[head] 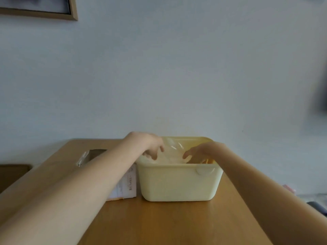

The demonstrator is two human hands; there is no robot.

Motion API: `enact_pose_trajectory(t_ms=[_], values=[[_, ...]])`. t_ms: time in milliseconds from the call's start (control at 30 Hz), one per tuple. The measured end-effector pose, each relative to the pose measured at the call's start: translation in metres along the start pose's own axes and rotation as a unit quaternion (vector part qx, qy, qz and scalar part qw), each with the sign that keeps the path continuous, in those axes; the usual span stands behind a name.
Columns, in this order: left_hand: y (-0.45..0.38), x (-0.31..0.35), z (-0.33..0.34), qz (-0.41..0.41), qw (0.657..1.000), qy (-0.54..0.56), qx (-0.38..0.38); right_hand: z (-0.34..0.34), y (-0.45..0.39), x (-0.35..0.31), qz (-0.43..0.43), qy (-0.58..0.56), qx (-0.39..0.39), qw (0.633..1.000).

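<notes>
A pale yellow plastic bin [178,184] stands on a wooden table [168,221]. A clear plastic bag [174,152] lies inside the bin and rises near its rim. My left hand [150,145] reaches over the bin's left rim, its fingers curled down on the bag's edge. My right hand [198,152] reaches in from the right, fingers bent into the bag. The fingertips of both hands are partly hidden by the bag and the rim.
A white box with printed text [127,188] sits against the bin's left side, under my left forearm. Behind it lies a box with a clear window [92,156]. A pale wall stands close behind the table, with a framed picture [53,9] high on the left.
</notes>
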State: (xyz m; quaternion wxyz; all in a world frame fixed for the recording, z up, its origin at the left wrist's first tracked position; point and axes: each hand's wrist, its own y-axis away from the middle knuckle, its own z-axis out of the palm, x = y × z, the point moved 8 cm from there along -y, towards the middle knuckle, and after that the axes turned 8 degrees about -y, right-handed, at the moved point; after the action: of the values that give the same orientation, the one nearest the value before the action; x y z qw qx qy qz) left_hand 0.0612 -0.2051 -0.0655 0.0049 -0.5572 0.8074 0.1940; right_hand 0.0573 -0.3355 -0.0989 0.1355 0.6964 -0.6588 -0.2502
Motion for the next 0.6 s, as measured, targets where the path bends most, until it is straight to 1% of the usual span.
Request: enact_pose_trajectory(t_ms=[67, 133, 233, 300, 333, 400, 467, 533, 600], values=[[0.014, -0.012, -0.011, 0.02, 0.998, 0.051, 0.04, -0.016, 0.008, -0.011, -0.023, -0.02, 0.05, 0.998], [0.029, -0.03, -0.015, 0.026, 0.993, 0.097, 0.067, -0.034, 0.015, -0.036, -0.085, -0.085, 0.107, 0.987], [0.051, -0.061, -0.014, 0.021, 0.975, 0.177, 0.134, -0.056, 0.034, -0.087, -0.203, -0.138, 0.205, 0.948], [0.066, -0.084, -0.011, 0.001, 0.953, 0.234, 0.191, -0.059, 0.043, -0.122, -0.26, -0.158, 0.242, 0.921], [0.071, -0.095, -0.008, -0.016, 0.942, 0.259, 0.211, -0.058, 0.045, -0.137, -0.271, -0.15, 0.253, 0.917], [0.08, -0.113, 0.005, -0.064, 0.934, 0.273, 0.222, -0.046, 0.043, -0.164, -0.257, -0.08, 0.253, 0.93], [0.082, -0.125, 0.024, -0.101, 0.939, 0.261, 0.201, -0.028, 0.033, -0.182, -0.225, -0.002, 0.244, 0.943], [0.082, -0.128, 0.038, -0.112, 0.942, 0.258, 0.181, -0.01, 0.021, -0.19, -0.191, 0.037, 0.23, 0.954], [0.082, -0.128, 0.045, -0.112, 0.942, 0.262, 0.176, -0.002, 0.015, -0.194, -0.169, 0.068, 0.252, 0.951]])
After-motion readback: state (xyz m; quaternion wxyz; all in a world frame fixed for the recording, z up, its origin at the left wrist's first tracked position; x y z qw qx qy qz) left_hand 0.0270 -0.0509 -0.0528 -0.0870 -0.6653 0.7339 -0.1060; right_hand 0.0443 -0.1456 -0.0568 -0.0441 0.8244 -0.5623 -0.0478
